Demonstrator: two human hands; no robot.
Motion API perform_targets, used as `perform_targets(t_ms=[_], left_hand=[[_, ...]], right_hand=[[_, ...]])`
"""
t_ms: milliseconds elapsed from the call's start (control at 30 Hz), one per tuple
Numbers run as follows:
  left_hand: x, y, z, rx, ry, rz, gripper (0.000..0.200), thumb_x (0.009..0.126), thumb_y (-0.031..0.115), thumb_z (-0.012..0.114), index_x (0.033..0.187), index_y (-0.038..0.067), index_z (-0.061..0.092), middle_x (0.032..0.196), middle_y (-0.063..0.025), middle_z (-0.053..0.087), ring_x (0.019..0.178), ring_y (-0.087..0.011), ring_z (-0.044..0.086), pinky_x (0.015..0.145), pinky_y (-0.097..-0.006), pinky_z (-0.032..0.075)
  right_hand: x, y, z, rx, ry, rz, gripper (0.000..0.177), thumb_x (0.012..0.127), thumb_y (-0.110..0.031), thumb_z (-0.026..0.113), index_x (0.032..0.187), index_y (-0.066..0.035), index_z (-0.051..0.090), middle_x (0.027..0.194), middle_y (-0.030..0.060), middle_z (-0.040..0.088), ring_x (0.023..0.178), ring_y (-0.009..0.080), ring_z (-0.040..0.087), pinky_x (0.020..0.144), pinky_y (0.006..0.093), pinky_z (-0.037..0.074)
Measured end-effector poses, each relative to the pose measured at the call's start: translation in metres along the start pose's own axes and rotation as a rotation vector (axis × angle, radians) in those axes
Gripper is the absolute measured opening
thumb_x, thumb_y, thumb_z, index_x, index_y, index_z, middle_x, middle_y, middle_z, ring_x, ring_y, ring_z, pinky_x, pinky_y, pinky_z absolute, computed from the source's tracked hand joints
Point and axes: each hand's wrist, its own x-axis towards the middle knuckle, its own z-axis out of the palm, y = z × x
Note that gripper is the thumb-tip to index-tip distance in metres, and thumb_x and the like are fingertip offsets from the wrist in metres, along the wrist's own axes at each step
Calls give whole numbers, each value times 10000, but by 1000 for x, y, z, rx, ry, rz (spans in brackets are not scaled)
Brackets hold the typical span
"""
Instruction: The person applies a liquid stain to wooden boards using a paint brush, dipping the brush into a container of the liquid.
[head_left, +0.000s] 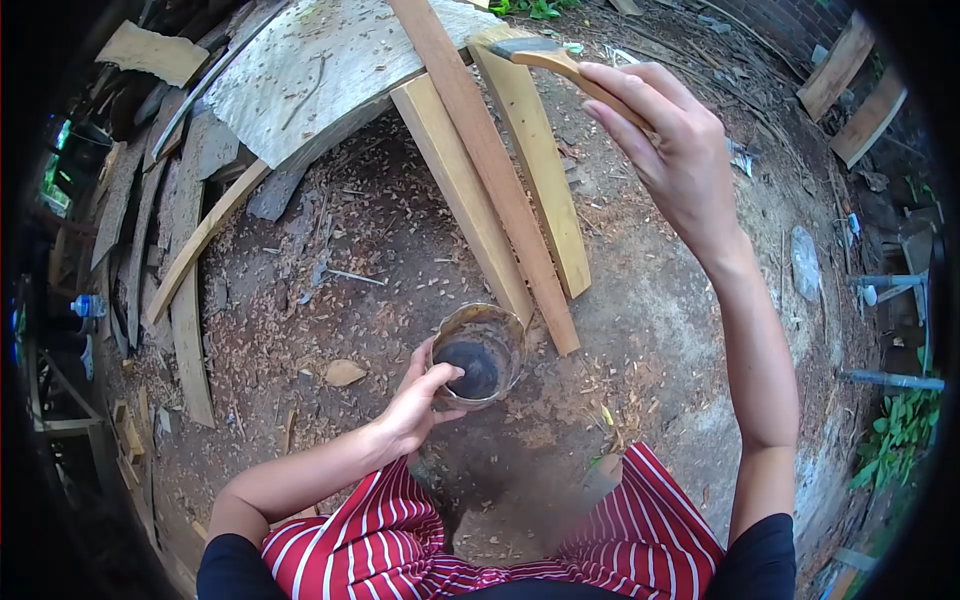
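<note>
My left hand (408,405) grips a round, worn container (505,335) by its near left side, thumb over the rim. Dark stuff lies at its bottom, and its inner wall is stained brown. Raised at the upper right, my right hand (665,125) is closed around the wooden handle of a paintbrush (555,60). The bristles point left, over the upper end of a yellowish plank (535,160). Beside that lie a reddish-brown plank (490,185) and another pale plank (465,200), both slanting down towards the container.
A large grey board (300,70) is at the upper left, meeting the planks' upper ends. Old boards (185,260) are piled along the left. Wood chips litter the dirt ground (330,270). A clear plastic bottle (803,262) lies at right, near blue bars (890,378).
</note>
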Motion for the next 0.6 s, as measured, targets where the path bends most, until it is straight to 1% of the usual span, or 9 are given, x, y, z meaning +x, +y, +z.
perform_targets(t_ms=[100, 300, 333, 400, 467, 500, 533, 567, 600], left_hand=[[-5, 4, 5, 2, -37, -6, 920, 833, 260, 604, 1536, 181, 16, 1515, -156, 218, 1323, -328, 404, 1069, -578, 332], [-9, 9, 0, -30, -31, 3, 919, 841, 255, 603, 1540, 180, 11, 1499, -153, 262, 1311, -309, 423, 1053, -572, 342], [-9, 9, -1, -28, -23, -1, 917, 844, 253, 602, 1541, 181, 11, 1494, -151, 272, 1306, -306, 430, 1052, -570, 342], [-6, 10, 1, -18, -29, -10, 914, 845, 252, 601, 1541, 182, 12, 1492, -148, 278, 1300, -303, 437, 1052, -569, 341], [-4, 10, 4, -2, -35, -13, 912, 846, 250, 600, 1541, 182, 14, 1489, -145, 284, 1294, -299, 444, 1052, -569, 339], [-3, 9, 5, -13, -42, -20, 813, 862, 242, 591, 1513, 209, 105, 1470, -108, 311, 1306, -279, 421, 1047, -566, 348], [-3, 9, 7, -23, -50, -24, 719, 879, 234, 581, 1486, 235, 196, 1452, -70, 339, 1319, -258, 399, 1043, -564, 358], [-3, 10, 9, -14, -54, -22, 719, 879, 234, 581, 1486, 235, 196, 1452, -70, 339, 1319, -258, 399, 1043, -564, 358], [-4, 10, 10, -17, -59, -25, 719, 880, 230, 580, 1486, 237, 194, 1452, -69, 337, 1318, -259, 400, 1046, -563, 356]], right_hand=[[-13, 16, 23, -142, -15, -97, 259, 873, -196, 672, 1115, -103, 666, 920, 60, 641, 780, 194, 644, 652, 317, 541], [-112, -3, -9, -212, -571, 12, 281, 859, -202, 675, 1111, -79, 659, 927, 47, 639, 824, 209, 633, 666, 340, 534], [-133, -3, -15, -207, -579, 16, 281, 859, -202, 675, 1111, -79, 659, 927, 47, 639, 824, 209, 633, 666, 340, 534], [-167, 2, -25, -222, -967, -6, 263, 867, -228, 656, 1086, -83, 648, 879, 38, 605, 833, 210, 620, 673, 348, 525], [-182, 5, -25, -187, -1010, 2, 233, 849, -207, 661, 1040, -76, 642, 858, 35, 593, 830, 200, 616, 673, 343, 532], [-182, 3, -26, -149, -1051, 5, 203, 830, -187, 665, 993, -70, 635, 838, 32, 581, 828, 189, 613, 674, 337, 539], [-176, 6, -23, -148, -1045, -5, 188, 855, -199, 643, 987, -65, 626, 849, 35, 590, 819, 197, 606, 692, 338, 536], [-166, 9, -19, -153, -1039, 1, 188, 855, -199, 643, 987, -65, 626, 849, 35, 590, 819, 197, 606, 692, 338, 536], [-148, 10, -14, -161, -935, -22, 186, 862, -200, 639, 992, -67, 627, 855, 36, 594, 811, 201, 603, 689, 339, 534]])
